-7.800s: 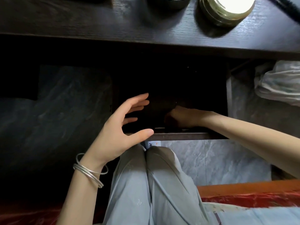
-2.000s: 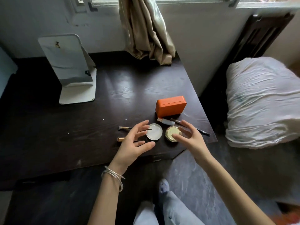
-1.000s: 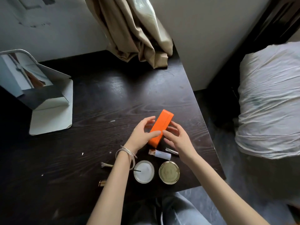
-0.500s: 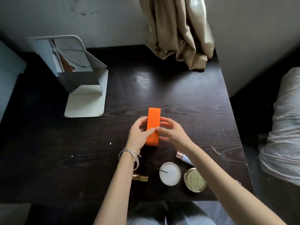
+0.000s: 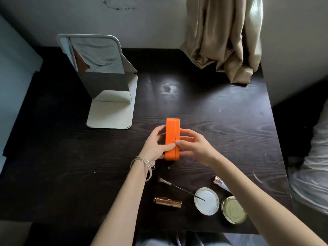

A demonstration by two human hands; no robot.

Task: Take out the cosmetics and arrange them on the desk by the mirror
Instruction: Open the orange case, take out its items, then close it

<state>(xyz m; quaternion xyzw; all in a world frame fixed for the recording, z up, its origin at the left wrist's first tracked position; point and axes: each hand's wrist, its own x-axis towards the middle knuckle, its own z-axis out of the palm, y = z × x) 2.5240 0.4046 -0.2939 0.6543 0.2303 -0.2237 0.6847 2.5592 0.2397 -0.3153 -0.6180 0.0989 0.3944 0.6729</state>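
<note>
An orange case (image 5: pixel 171 132) stands on its narrow edge in the middle of the dark desk (image 5: pixel 221 121). My left hand (image 5: pixel 156 146) grips its left side and my right hand (image 5: pixel 194 148) grips its right side, thumbs meeting on the near end. The standing mirror (image 5: pixel 96 68) is at the back left, a short way from the case. Near the front edge lie a thin brush (image 5: pixel 177 187), a gold lipstick tube (image 5: pixel 167 202), a white round jar (image 5: pixel 206 201), a gold-lidded jar (image 5: pixel 233 212) and a small tube (image 5: pixel 219 181) partly hidden by my right forearm.
A beige curtain (image 5: pixel 225 38) hangs onto the desk's back right corner. A bed with pale bedding (image 5: pixel 314 166) sits to the right of the desk. The wall runs behind the desk, and my knees (image 5: pixel 186 239) show below its front edge.
Both hands took the orange case from beside the jars, turned it onto its edge and brought it toward the desk's middle. Since half a second ago it has barely shifted.
</note>
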